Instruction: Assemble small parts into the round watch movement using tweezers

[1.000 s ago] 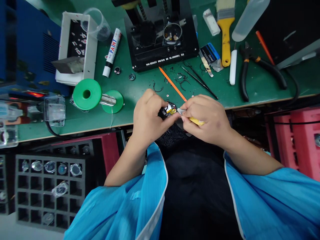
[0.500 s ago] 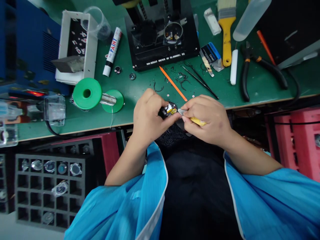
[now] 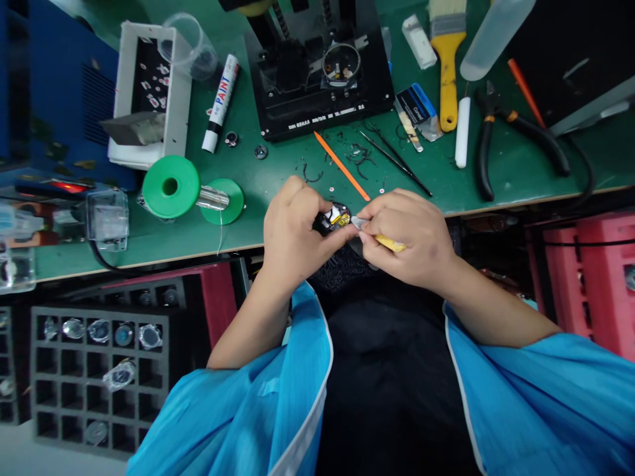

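Fingers and thumb of my left hand (image 3: 297, 228) grip a small round black device (image 3: 335, 217) with white and yellow parts inside, just in front of the table edge. Pinched in my right hand (image 3: 409, 238) is a yellow-handled blade (image 3: 389, 242), its grey tip at the device's right rim. Beyond my hands an orange stick (image 3: 341, 165) lies on the green table (image 3: 278, 182), among black scraps and beside black tweezers (image 3: 397, 162).
A black fixture (image 3: 317, 122) stands at the back. To the left are a green solder spool (image 3: 186, 173), a paint marker (image 3: 221, 102) and a white box (image 3: 177, 119). Pliers (image 3: 486, 155) and a brush (image 3: 448, 86) lie right. A foam tray (image 3: 99, 354) sits below left.
The view has shifted very slightly, so the table items appear a little further left. Both hands keep their holds, with hardly any movement between them.
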A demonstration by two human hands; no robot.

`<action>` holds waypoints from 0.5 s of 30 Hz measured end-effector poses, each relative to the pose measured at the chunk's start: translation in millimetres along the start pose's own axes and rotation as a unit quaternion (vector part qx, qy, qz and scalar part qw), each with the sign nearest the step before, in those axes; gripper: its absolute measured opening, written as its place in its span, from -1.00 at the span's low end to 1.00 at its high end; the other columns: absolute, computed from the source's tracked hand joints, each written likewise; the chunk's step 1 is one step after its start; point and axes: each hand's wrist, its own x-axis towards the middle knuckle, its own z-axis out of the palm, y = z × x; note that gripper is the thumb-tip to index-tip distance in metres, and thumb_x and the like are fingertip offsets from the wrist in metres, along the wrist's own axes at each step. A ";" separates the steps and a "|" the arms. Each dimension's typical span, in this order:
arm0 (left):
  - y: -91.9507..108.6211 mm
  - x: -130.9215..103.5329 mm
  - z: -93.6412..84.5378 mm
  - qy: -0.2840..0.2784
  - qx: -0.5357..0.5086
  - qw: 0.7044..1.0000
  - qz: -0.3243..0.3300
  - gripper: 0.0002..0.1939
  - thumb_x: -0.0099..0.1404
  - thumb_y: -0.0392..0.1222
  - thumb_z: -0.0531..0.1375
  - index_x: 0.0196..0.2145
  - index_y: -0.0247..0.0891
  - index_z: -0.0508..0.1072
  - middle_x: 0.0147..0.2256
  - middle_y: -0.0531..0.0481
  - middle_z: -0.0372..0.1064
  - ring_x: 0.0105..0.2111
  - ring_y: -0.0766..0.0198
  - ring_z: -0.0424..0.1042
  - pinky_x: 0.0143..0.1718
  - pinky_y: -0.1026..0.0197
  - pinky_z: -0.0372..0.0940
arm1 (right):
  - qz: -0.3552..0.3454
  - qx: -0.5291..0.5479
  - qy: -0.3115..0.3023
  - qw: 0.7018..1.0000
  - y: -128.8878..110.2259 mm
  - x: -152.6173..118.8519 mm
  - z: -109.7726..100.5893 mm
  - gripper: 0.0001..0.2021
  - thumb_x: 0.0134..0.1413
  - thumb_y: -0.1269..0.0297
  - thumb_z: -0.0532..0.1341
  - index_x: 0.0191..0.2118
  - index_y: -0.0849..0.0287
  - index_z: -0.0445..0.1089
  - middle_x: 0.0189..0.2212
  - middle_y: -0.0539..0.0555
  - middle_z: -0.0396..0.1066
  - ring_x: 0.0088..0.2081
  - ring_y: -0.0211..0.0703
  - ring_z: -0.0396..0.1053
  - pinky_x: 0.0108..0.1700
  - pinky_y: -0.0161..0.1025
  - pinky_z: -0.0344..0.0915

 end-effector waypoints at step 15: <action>-0.1 0.5 -1.0 -0.006 -0.008 1.000 0.003 -0.57 0.34 0.06 0.57 -0.20 -0.07 0.40 -0.31 0.02 0.33 -0.25 0.06 0.41 -0.27 -0.01 0.23 | 0.005 -0.013 -0.002 1.000 1.1 -2.1 2.5 -0.79 0.38 0.42 0.30 -0.33 0.04 0.41 -0.26 0.02 0.67 -0.23 -0.03 0.63 -0.17 -0.01 0.45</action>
